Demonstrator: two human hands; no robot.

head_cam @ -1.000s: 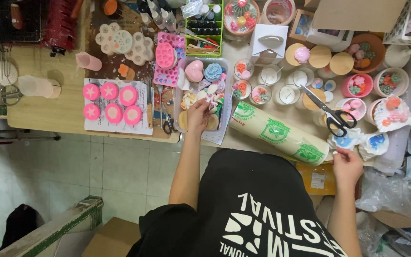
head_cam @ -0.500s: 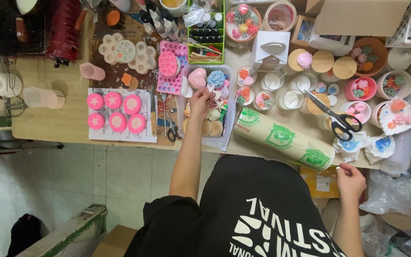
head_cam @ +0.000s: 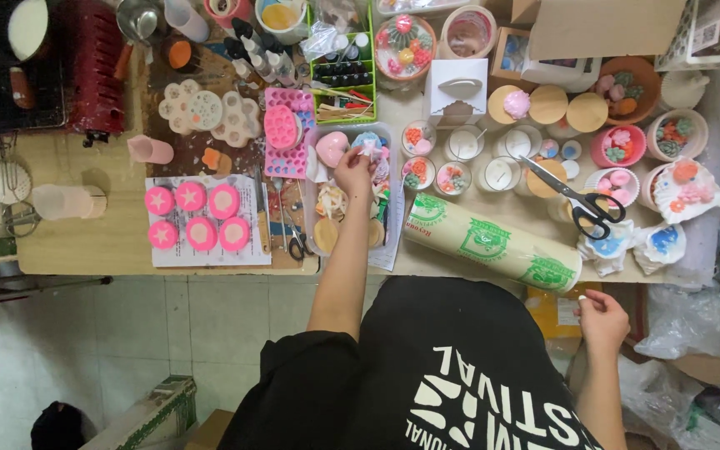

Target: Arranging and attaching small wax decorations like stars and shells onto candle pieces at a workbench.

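A small pale wax decoration (head_cam: 368,148) sits pinched in the left hand (head_cam: 353,171), whose grip closes on it over the clear tray (head_cam: 317,242); it looks light and brittle, best held by its edges. Just beside the grip lies a pink heart (head_cam: 331,147). The right hand (head_cam: 602,321) hangs loosely curled below the desk (head_cam: 85,242), empty as far as shows.

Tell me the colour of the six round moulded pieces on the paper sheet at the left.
Pink round pieces, some with a star on top, seen in the head view.
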